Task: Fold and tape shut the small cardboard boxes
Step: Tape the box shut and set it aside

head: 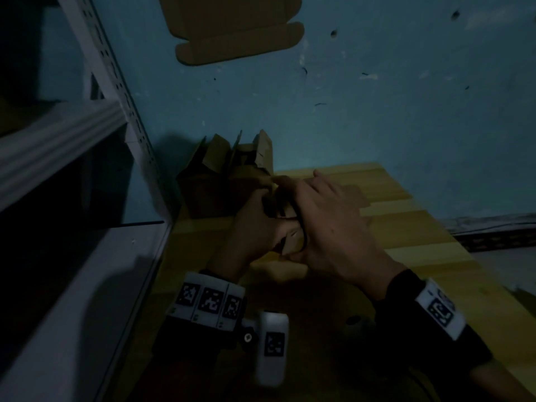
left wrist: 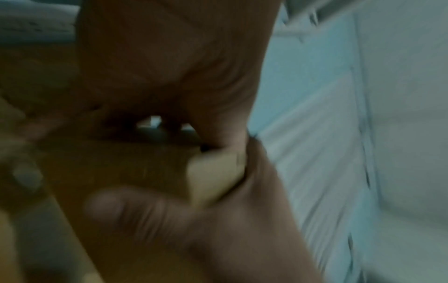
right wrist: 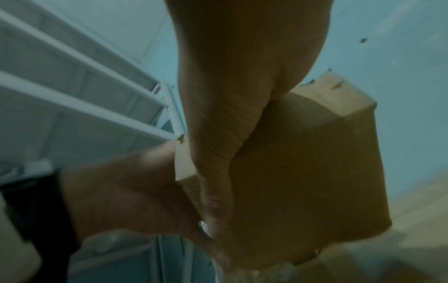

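Head view, dim light: both hands meet over the pale yellow slatted wooden table (head: 406, 227), holding one small brown cardboard box (head: 291, 242) just above the table's near-left part. The left hand (head: 252, 224) has its fingers curled round the box from the left; the right hand (head: 327, 224) lies over it from the right, fingers extended across the top, apparently pressing a flap. A larger open brown carton with raised flaps (head: 226, 175) sits at the table's far-left corner; a flat unfolded cardboard blank (head: 235, 27) lies beyond the table on the blue floor. Left wrist view, blurred: thumb (left wrist: 150, 214) and palm clamp the box (left wrist: 121, 168). Right wrist view: the right hand (right wrist: 230, 114) rests along a box face (right wrist: 315, 162), grip not clearly curled. No tape on the box or tape roll identifiable in any view. Judgement: folding is in progress; taping this box and folding the blank remain.
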A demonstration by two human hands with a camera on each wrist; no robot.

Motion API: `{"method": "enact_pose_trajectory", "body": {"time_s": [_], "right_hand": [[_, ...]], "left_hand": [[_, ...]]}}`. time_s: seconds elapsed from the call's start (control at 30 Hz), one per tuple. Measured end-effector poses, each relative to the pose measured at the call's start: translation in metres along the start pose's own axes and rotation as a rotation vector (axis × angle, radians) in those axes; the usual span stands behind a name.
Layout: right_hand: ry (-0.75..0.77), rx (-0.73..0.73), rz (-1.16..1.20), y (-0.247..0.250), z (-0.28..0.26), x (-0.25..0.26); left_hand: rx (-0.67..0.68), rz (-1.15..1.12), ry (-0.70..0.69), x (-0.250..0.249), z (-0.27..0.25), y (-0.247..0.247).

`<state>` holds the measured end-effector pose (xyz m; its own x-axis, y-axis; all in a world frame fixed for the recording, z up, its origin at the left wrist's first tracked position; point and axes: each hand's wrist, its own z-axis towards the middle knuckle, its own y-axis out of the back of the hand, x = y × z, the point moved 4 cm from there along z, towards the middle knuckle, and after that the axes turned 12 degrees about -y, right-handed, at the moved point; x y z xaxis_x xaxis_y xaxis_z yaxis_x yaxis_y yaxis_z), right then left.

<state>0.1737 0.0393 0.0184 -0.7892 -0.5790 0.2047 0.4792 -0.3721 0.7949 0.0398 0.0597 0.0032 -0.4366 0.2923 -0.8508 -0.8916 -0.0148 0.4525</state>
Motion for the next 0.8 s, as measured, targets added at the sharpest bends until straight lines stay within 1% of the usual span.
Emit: {"method": "enact_pose_trajectory", "body": {"time_s": [0.07, 0.13, 0.17, 0.23, 0.3, 0.33, 0.37, 0.4, 0.47, 0.5, 0.53, 0.57, 0.63, 0.73, 0.8], "right_hand": [[0.020, 0.064, 0.038, 0.000, -0.001, 0.005], [-0.037, 0.116, 0.175, 0.008, 0.000, 0.004], [-0.087, 0.109, 0.265, 0.014, 0.000, -0.001], [-0.230, 0.026, 0.429, 0.028, 0.000, -0.017], [-0.456, -0.059, 0.550, 0.040, 0.000, -0.040], [-0.572, -0.067, 0.597, 0.044, 0.000, -0.051], [-0.676, -0.038, 0.666, 0.046, -0.001, -0.059], [-0.760, 0.026, 0.761, 0.044, -0.002, -0.065], [-0.859, 0.187, 0.924, 0.037, -0.004, -0.066], [-0.872, 0.239, 0.922, 0.034, -0.004, -0.065], [-0.874, 0.253, 0.870, 0.031, -0.004, -0.065], [-0.878, 0.237, 0.802, 0.028, -0.003, -0.065], [-0.879, 0.138, 0.660, 0.029, -0.002, -0.067], [-0.799, -0.005, 0.404, 0.036, -0.001, -0.067], [-0.753, -0.058, 0.378, 0.040, -0.001, -0.064]], "left_hand": [[-0.069, 0.089, -0.019, 0.003, -0.003, 0.000], [-0.173, 0.010, -0.032, 0.001, -0.007, 0.004], [-0.212, -0.036, -0.030, 0.002, -0.008, 0.006], [-0.265, -0.051, -0.048, 0.002, -0.008, 0.013], [-0.322, -0.049, -0.087, 0.001, -0.010, 0.020], [-0.348, -0.062, -0.113, 0.000, -0.010, 0.023], [-0.367, -0.070, -0.137, -0.002, -0.011, 0.024], [-0.376, -0.069, -0.166, -0.003, -0.012, 0.023], [-0.378, -0.018, -0.207, -0.005, -0.014, 0.020], [-0.372, 0.017, -0.223, -0.006, -0.014, 0.018], [-0.365, 0.051, -0.240, -0.007, -0.014, 0.016], [-0.357, 0.080, -0.259, -0.008, -0.014, 0.014], [-0.346, 0.132, -0.296, -0.012, -0.014, 0.010], [-0.328, 0.182, -0.359, -0.017, -0.013, 0.007], [-0.299, 0.175, -0.395, -0.017, -0.011, 0.007]]}}
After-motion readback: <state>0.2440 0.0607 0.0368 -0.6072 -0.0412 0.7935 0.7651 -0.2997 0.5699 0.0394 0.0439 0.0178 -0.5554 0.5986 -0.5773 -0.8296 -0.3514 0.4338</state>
